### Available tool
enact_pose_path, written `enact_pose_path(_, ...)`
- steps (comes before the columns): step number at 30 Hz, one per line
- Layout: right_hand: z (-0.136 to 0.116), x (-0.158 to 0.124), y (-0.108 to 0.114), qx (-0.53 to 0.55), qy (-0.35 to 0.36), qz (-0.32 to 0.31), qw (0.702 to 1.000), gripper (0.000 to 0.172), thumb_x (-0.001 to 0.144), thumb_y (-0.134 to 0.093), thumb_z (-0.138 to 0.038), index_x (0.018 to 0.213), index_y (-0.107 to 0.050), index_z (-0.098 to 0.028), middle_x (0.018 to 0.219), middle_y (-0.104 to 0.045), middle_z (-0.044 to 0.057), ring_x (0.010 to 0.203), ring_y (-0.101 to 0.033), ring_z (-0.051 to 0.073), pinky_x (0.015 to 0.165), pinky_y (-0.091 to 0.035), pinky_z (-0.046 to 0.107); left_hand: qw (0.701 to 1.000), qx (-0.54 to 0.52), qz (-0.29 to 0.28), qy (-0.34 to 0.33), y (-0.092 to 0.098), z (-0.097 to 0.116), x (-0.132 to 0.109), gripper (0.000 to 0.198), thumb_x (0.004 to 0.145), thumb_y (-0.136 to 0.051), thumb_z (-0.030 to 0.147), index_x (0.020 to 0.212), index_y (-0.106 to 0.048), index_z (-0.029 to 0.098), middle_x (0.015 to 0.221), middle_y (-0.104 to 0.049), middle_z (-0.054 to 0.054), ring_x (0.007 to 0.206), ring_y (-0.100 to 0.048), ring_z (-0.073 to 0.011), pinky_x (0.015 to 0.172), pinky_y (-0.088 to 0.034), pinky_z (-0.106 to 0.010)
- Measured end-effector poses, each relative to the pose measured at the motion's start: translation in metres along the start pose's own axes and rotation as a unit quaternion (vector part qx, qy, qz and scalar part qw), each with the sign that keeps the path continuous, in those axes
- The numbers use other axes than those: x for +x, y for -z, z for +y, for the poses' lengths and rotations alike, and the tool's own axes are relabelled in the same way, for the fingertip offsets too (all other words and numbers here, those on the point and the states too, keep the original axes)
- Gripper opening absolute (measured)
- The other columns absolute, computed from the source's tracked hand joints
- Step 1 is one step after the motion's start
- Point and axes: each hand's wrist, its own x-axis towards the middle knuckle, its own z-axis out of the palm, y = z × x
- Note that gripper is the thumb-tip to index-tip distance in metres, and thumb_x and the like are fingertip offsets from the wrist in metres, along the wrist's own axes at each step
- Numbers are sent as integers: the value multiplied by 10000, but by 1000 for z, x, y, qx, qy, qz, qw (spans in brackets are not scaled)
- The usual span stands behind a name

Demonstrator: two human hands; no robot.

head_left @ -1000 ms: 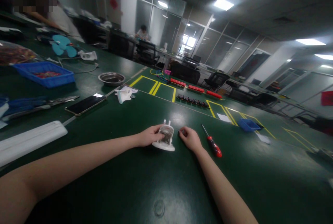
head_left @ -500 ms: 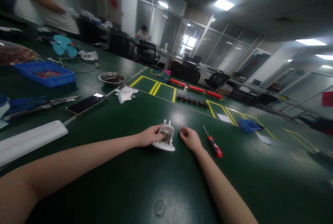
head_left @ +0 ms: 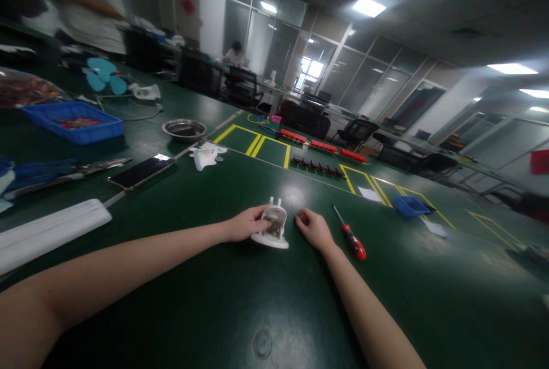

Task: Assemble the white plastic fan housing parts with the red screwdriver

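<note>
My left hand grips a white plastic housing by its left side, thumb reaching into its hollow. Two short prongs stick up from the top of this housing, and its base is a broad rounded plate. Just to its right, my right hand is closed, with thumb and forefinger pinched together near the table surface. Whatever sits between those fingertips is too small to make out. Beyond my right hand lies a red and black screwdriver, its shaft pointing away from me.
On the left are a phone, a white bar, a blue tray of small parts, a metal bowl and a blue-bladed fan. White parts, a black rack and a blue bin lie farther off.
Both my hands and the white housing stay in place. At the far left, a person in a white shirt has shifted their arms slightly.
</note>
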Motion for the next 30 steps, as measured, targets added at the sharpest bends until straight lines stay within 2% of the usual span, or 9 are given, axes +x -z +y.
enact_pose_path(30,1,0,1,-2,3,-10,1000,199,888,-491,-372,913,-618,-221,661,-585,-6,595,-537,148,550,-363,237,1000,-5,-7,-8,0,2,-1,399,864,-566,218,1261,-533,186,1189,-640,-84,1089,-606,-218,971,-440,-400)
